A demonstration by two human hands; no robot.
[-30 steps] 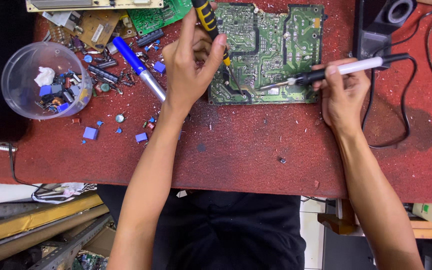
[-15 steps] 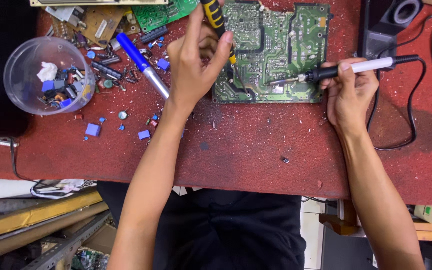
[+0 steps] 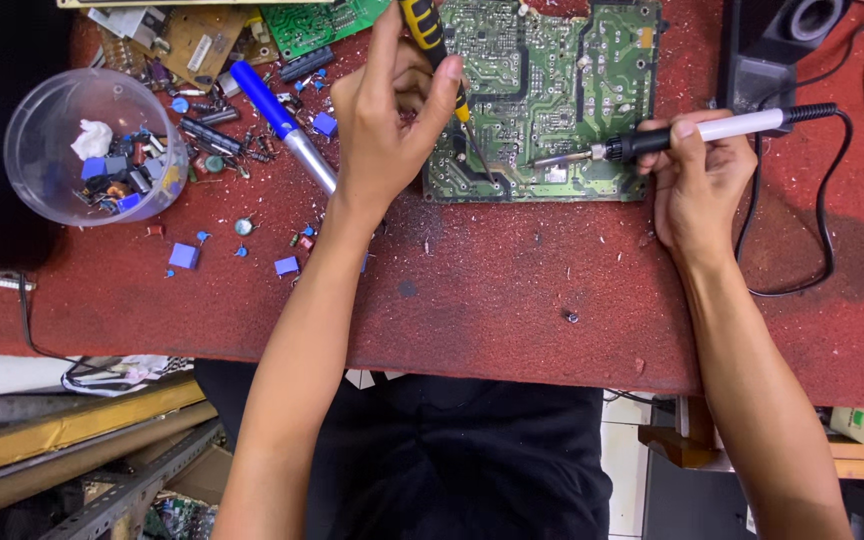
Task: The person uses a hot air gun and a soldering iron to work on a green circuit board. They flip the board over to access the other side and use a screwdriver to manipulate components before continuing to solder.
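Note:
A green circuit board [image 3: 552,90] lies solder side up on the red mat at the top middle. My left hand [image 3: 387,120] grips a yellow-and-black handled tool [image 3: 430,35] whose thin tip touches the board's lower left corner. My right hand [image 3: 697,185] holds a white-and-black soldering iron [image 3: 697,135] like a pen. Its metal tip rests on the board near the lower edge, right of the other tool's tip.
A clear plastic cup [image 3: 92,145] of small parts stands at the left. A blue-handled tool [image 3: 277,115], loose blue components and other boards [image 3: 317,22] lie beside it. A black stand [image 3: 767,50] and the iron's cord [image 3: 832,210] sit at the right. The mat's front edge [image 3: 452,375] runs below.
The view has shifted slightly. My right hand has brought the soldering iron's tip a little further left along the board's lower edge. My left hand stays on the yellow tool.

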